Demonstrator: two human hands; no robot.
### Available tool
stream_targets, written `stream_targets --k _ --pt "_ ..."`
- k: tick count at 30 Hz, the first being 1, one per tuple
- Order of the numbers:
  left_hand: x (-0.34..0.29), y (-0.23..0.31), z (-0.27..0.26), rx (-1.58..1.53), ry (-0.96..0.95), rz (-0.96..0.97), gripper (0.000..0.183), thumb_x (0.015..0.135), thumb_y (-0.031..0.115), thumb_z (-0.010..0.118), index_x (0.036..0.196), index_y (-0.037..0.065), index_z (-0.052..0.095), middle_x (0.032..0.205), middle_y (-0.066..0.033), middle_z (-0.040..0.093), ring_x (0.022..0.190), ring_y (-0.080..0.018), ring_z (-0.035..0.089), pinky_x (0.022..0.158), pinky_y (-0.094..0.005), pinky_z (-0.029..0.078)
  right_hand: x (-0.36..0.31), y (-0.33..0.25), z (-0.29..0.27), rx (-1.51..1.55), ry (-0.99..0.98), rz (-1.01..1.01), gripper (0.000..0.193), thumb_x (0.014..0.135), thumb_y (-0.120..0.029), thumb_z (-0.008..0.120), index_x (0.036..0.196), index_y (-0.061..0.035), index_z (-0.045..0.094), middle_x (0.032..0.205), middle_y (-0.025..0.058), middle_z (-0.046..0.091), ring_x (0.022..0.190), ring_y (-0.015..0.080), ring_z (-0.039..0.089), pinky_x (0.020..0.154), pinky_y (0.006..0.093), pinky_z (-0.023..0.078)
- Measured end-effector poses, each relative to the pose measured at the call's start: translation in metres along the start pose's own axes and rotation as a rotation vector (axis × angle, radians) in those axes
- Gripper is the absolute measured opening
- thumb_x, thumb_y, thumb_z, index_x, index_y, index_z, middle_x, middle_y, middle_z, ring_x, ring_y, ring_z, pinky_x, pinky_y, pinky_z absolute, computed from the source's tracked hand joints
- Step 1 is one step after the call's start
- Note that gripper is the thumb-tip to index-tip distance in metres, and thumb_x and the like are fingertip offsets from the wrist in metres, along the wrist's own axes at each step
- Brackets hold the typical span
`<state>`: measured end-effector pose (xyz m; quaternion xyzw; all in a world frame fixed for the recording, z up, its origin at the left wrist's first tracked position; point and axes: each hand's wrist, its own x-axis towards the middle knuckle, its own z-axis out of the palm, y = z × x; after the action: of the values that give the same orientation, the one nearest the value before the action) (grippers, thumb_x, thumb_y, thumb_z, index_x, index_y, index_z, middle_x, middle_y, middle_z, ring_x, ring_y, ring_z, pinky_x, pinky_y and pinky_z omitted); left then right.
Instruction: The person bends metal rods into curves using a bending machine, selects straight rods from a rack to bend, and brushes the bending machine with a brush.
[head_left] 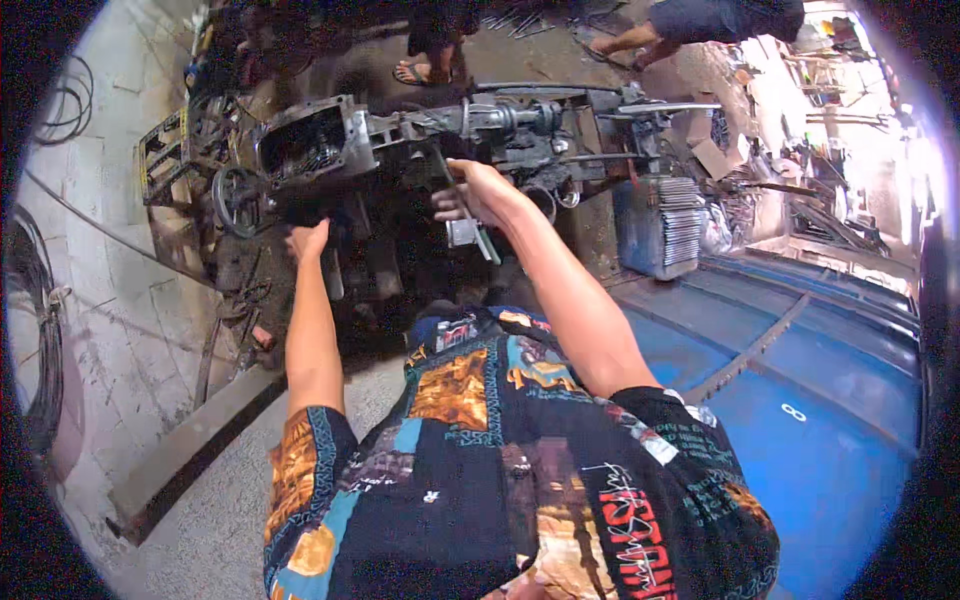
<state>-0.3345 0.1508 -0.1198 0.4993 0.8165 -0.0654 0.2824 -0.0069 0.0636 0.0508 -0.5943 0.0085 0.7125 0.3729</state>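
Note:
An open metal gearbox housing [310, 140], greasy and grey, lies across the far side of me with a shaft assembly [510, 120] running to its right. My left hand [307, 240] is low in front of the housing, next to a black handwheel [238, 202]. Its fingers are blurred against dark parts, so what they touch is unclear. My right hand [482, 195] reaches in below the shaft assembly, thumb and fingers apart. A flat metal bar [487, 243] slants past this hand; I cannot tell whether they touch.
A finned blue metal block [660, 228] stands to the right, beside a large blue metal panel [800, 400]. A steel beam [195, 450] lies at lower left, cables [40, 330] along the left wall. Across the machinery are another person's sandalled foot [422, 73] and a second person's legs [650, 38].

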Motion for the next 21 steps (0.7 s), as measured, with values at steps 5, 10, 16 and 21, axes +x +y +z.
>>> stream_targets --k 5,10,16,21 --pt "-0.108 0.017 0.016 -0.027 0.557 0.066 0.068 0.078 0.043 0.066 0.13 0.006 0.043 0.126 -0.0189 0.042 0.121 -0.037 0.04 0.094 -0.0567 0.037 -0.02 -0.002 -0.035 -0.125 -0.027 -0.115 0.054 0.097 -0.039 0.043 0.133 0.0008 0.037 0.102 0.0211 0.061 0.083 0.0296 0.064 0.074 0.0424 0.056" --pt "-0.173 0.023 0.098 -0.23 0.433 0.275 0.031 0.08 0.031 0.064 0.098 0.006 0.06 0.097 -0.0125 0.059 0.098 -0.0332 0.056 0.086 -0.051 0.042 -0.034 -0.011 -0.125 -0.335 0.1 -0.333 0.031 0.094 -0.019 0.053 0.116 0.0024 0.057 0.094 0.0127 0.066 0.072 0.0191 0.066 0.065 0.0297 0.054" --pt "-0.22 0.082 0.181 -0.265 -0.057 0.307 0.033 0.083 0.029 0.061 0.094 -0.001 0.067 0.089 -0.0199 0.068 0.088 -0.0332 0.066 0.076 -0.0396 0.051 -0.034 -0.091 -0.282 -0.817 0.468 -1.129 0.028 0.088 -0.012 0.055 0.107 0.008 0.062 0.083 0.0112 0.069 0.074 0.0148 0.065 0.068 0.0261 0.051" --pt "-0.236 0.081 0.271 -0.616 -0.368 -0.014 0.04 0.082 0.033 0.063 0.105 0.0 0.066 0.094 -0.013 0.069 0.086 -0.024 0.065 0.076 -0.0345 0.049 -0.052 -0.154 -0.373 -0.735 0.34 -0.921 0.029 0.088 -0.013 0.057 0.111 0.0036 0.064 0.085 0.0096 0.069 0.075 0.0141 0.065 0.068 0.0254 0.05"
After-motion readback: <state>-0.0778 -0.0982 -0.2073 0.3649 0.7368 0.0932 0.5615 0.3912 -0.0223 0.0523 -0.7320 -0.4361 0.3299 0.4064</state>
